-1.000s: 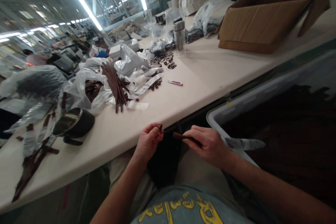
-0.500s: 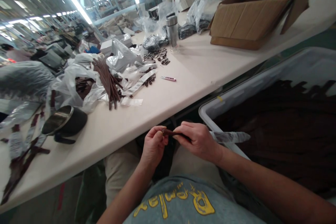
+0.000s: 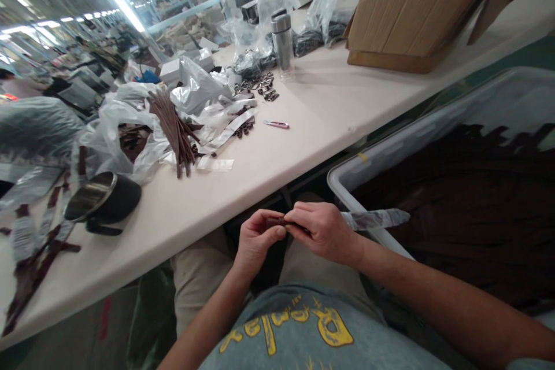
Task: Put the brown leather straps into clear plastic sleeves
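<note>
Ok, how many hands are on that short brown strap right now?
2: the left hand pinches one end of the short brown strap, and the right hand pinches the other end.

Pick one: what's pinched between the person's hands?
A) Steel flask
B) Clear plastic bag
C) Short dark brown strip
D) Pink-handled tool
C. The short dark brown strip sits between the fingers of the left hand and right hand, while the pink-handled tool lies on the table.
</note>
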The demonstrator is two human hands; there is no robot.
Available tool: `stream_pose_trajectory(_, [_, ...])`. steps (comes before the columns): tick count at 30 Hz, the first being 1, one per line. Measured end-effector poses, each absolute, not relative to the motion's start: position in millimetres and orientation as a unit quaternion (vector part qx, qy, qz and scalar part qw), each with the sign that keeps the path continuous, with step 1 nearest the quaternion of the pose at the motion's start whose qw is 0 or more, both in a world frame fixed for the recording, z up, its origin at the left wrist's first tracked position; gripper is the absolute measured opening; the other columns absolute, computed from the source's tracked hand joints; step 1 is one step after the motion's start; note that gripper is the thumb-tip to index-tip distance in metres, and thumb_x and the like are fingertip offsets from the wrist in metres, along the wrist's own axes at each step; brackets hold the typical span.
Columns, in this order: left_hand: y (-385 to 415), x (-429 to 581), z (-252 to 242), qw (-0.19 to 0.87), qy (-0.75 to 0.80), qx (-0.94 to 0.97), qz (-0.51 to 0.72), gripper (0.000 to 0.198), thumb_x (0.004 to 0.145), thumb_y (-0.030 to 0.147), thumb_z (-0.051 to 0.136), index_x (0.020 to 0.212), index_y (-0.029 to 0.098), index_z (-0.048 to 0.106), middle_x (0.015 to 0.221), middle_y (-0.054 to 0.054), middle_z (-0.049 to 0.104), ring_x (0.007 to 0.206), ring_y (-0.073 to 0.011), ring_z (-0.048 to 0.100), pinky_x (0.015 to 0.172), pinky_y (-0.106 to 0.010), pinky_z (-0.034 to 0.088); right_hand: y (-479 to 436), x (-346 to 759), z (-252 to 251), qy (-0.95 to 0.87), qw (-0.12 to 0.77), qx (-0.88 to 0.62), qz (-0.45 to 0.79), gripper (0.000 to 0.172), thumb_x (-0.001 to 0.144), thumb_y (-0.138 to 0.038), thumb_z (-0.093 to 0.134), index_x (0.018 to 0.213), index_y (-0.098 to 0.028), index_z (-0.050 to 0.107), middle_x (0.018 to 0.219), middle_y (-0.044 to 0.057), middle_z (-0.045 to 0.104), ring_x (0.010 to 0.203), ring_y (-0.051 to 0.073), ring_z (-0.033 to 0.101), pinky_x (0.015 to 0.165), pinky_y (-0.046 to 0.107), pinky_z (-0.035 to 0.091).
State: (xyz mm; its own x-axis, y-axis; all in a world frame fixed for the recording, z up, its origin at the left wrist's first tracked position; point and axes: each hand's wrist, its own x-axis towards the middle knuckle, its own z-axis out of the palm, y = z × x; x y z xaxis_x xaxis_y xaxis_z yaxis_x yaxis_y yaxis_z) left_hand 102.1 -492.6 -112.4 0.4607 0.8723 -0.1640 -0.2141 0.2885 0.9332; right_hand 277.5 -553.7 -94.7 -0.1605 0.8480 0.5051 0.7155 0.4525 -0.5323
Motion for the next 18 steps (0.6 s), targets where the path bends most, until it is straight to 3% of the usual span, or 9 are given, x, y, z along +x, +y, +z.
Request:
stream_pose_trajectory(3, [-494.0,100.3,-119.0,0.724,0.355,0.465,0.364,0.026,0.060,0.027,0.089,0.080,0.018,0.076,0.064,0.001,0.069,0.055,-0.0090,0.058,0.056,-0.021,0.048,-554.1,274.5,-96.4,-0.758,0.376,-0.525,0.092,0.020,0.097,-0.024,0.052,0.082,-0.017,0.064,0.073,0.002,0.062,0.066,0.015,0.057,0.061,0.026,0.037])
stream_pose_trajectory(8, [-489.3,92.2,-120.6,0.710,0.380,0.456,0.379,0.022,0.064,0.031,0.086,0.078,0.017,0.075,0.060,0.001,0.067,0.052,-0.0088,0.056,0.054,-0.020,0.046,-551.6,277.5,-101.4,-0.761,0.368,-0.520,0.123,0.013,0.096,-0.028,0.059,0.094,-0.018,0.066,0.082,0.002,0.069,0.072,0.016,0.063,0.065,0.026,0.041])
stream_pose_trajectory(14, [-480.8,78.9,-106.2,0.682,0.416,0.433,0.418,0.025,0.059,0.032,0.086,0.074,0.016,0.075,0.053,0.002,0.061,0.047,-0.0090,0.054,0.049,-0.020,0.043,-547.9,283.7,-106.0,-0.787,0.295,-0.541,0.039,0.027,0.095,-0.034,0.063,0.111,-0.013,0.063,0.088,0.006,0.071,0.077,0.020,0.066,0.065,0.029,0.040])
stream_pose_trajectory(18, [-481.7,77.1,-106.0,0.690,0.414,0.420,0.419,0.024,0.059,0.031,0.087,0.073,0.017,0.075,0.052,0.002,0.061,0.046,-0.0082,0.053,0.047,-0.019,0.042,-548.0,281.1,-105.7,-0.799,0.248,-0.546,0.049,0.021,0.095,-0.033,0.061,0.104,-0.014,0.063,0.085,0.005,0.071,0.074,0.020,0.067,0.062,0.029,0.037])
